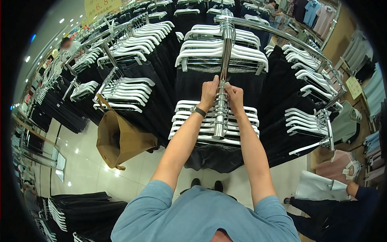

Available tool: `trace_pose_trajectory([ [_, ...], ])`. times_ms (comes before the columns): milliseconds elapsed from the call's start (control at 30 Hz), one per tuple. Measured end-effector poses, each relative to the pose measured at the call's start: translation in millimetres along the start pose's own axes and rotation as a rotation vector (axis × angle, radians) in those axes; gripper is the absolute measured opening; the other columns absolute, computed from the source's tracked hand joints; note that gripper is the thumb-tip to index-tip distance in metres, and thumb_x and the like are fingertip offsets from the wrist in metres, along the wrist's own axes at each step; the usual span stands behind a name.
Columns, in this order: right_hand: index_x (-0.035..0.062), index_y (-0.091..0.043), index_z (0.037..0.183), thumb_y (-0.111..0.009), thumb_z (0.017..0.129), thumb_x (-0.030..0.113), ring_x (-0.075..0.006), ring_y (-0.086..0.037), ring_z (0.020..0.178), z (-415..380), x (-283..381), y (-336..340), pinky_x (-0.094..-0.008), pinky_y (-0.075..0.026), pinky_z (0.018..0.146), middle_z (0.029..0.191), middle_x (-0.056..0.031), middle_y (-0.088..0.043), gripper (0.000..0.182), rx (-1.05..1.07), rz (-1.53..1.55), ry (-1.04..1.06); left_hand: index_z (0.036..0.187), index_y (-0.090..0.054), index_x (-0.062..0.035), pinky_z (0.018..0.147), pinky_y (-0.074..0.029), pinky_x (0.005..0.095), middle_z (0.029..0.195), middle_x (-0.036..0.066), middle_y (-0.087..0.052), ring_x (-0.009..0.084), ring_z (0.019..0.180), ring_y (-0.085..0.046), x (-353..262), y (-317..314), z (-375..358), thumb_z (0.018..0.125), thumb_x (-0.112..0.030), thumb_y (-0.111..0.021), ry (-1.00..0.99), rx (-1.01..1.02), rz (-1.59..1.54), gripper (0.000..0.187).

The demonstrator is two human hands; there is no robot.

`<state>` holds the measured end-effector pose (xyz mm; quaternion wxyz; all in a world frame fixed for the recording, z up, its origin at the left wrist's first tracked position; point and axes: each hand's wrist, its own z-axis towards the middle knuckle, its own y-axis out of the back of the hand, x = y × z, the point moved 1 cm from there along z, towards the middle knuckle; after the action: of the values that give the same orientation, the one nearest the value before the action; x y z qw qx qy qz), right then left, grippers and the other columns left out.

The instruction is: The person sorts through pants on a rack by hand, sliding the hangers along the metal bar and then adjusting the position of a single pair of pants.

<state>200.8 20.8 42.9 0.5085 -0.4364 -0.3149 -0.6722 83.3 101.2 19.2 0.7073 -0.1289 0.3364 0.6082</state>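
My left hand (209, 95) is closed just left of the chrome rail (228, 48), thumb pointing up along it. My right hand (235, 98) is curled on the other side, its thumb by the rail. A row of metal hanger hooks (220, 105) sits on the rail between both hands. What the fingers grip is hidden. Nearest me, below the hands, hang several white hangers (185, 117) with black trousers (213, 158). Beyond the hands, another bunch of white hangers (201, 50) carries dark trousers (193, 84), with a gap between the bunches.
A brown bag (129, 141) hangs at the left from a rack arm. More white hangers (135, 90) with black trousers flank me left and right. A person in dark clothes (334, 215) is at the lower right, near a white garment (318, 185). Pale tiled floor (137, 173) shows around my feet.
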Motion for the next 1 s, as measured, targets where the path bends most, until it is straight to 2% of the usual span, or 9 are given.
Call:
trace_pose_trajectory([
  [233,0.0024,-0.063,0.064,-0.063,0.094,0.042,-0.0041,-0.044,0.053,0,-2,0,-0.0229,-0.030,0.050,0.056,0.0033,-0.052,0.050,0.003,0.010,-0.003,0.072,-0.051,-0.0007,0.048,-0.034,0.0445,0.052,0.015,-0.046,0.0363,0.048,-0.048,-13,4,4,0.106,-0.027,-0.029,0.077,0.004,0.002,0.048],
  [333,0.0027,-0.062,0.064,-0.063,0.094,0.042,-0.0040,-0.043,0.053,0,-3,0,-0.0230,-0.030,0.049,0.056,0.0034,-0.052,0.050,0.000,0.022,-0.011,0.069,-0.050,-0.0004,0.048,-0.035,0.0448,0.051,0.016,-0.046,0.0368,0.048,-0.048,-11,4,4,0.106,-0.029,-0.028,0.187,0.007,-0.076,0.052],
  [533,0.0025,-0.062,0.064,-0.063,0.094,0.042,-0.0039,-0.043,0.053,1,-6,1,-0.0229,-0.030,0.049,0.055,0.0035,-0.052,0.050,0.011,0.035,-0.018,0.066,-0.048,0.0006,0.050,-0.034,0.0455,0.051,0.017,-0.046,0.0385,0.048,-0.046,-19,3,5,0.106,-0.031,-0.027,0.072,-0.037,0.026,0.055],
  [633,0.0024,-0.062,0.063,-0.063,0.094,0.042,-0.0039,-0.043,0.053,1,-5,1,-0.0229,-0.030,0.049,0.055,0.0035,-0.052,0.050,0.011,0.026,-0.003,0.069,-0.048,0.0005,0.049,-0.034,0.0456,0.051,0.017,-0.046,0.0386,0.048,-0.046,-11,4,4,0.106,-0.029,-0.028,0.171,-0.007,-0.044,0.052],
  [833,0.0020,-0.062,0.063,-0.063,0.094,0.042,-0.0040,-0.043,0.053,1,-4,0,-0.0231,-0.030,0.049,0.055,0.0035,-0.051,0.051,0.014,0.027,-0.010,0.076,-0.049,0.0002,0.048,-0.033,0.0453,0.052,0.016,-0.045,0.0377,0.048,-0.046,-9,4,3,0.106,-0.024,-0.029,0.010,-0.011,0.058,0.044],
  [933,0.0049,-0.056,0.062,-0.059,0.095,0.047,-0.0040,-0.038,0.057,-1,1,-1,-0.0240,-0.027,0.052,0.059,0.0057,-0.046,0.054,0.021,0.005,-0.010,0.075,-0.049,0.0004,0.048,-0.033,0.0452,0.051,0.016,-0.045,0.0374,0.047,-0.046,-10,4,2,0.106,-0.025,-0.029,0.039,-0.001,0.038,0.045],
  [1000,0.0030,-0.060,0.062,-0.061,0.095,0.044,-0.0042,-0.042,0.054,1,-4,0,-0.0237,-0.030,0.050,0.056,0.0040,-0.050,0.052,0.014,0.017,-0.008,0.080,-0.051,0.0005,0.047,-0.033,0.0451,0.052,0.016,-0.045,0.0367,0.047,-0.046,-12,4,2,0.106,-0.023,-0.031,-0.020,-0.019,0.073,0.040],
])
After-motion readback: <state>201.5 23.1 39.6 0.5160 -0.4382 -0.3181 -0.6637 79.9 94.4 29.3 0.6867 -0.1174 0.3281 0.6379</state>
